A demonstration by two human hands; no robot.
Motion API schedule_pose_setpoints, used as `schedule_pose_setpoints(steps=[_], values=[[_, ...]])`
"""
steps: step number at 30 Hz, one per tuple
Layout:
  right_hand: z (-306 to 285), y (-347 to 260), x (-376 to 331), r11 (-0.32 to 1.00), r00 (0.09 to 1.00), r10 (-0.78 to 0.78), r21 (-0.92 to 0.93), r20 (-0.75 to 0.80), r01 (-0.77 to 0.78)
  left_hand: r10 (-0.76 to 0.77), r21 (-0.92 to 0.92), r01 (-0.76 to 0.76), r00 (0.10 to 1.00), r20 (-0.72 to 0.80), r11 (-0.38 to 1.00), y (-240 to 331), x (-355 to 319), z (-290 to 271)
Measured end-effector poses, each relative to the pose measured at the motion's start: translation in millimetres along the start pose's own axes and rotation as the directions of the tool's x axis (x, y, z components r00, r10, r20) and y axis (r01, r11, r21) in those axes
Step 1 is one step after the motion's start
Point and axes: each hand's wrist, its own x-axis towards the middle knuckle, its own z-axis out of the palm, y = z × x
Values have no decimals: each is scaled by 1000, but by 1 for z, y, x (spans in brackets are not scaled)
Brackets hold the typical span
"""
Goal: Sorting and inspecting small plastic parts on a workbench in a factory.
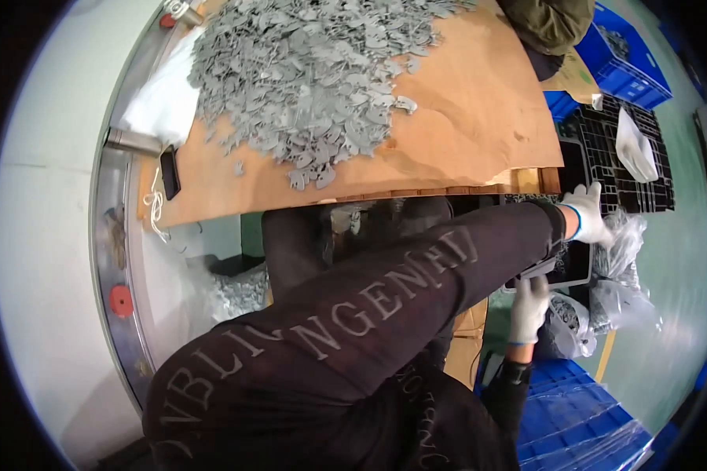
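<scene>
Lettered dark sleeve (369,302); left hand (587,213) spread by bin (590,265); grip unclear on right hand (530,309)

Tabletop (479,118) R of the grey parts pile (306,78) has open room for a hand to pass; phone (170,174) & white cord (157,210) obstruct the near L corner. Clear bags (624,243) crowd the grey-rimmed bin (591,265) just beside L hand (587,216), w/ wrapped blue crate (581,416) nr R forearm (513,392).
</scene>
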Motion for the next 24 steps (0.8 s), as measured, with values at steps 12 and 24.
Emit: schedule_pose_setpoints(steps=[12,24], values=[[46,99,-61,858,991,136,-501,14,-111,728,753,227,527,438,-617,2,-72,6],[75,204,92,847,688,405,-530,602,-34,196,-498,596,742,641,-630,-79,-205,32]])
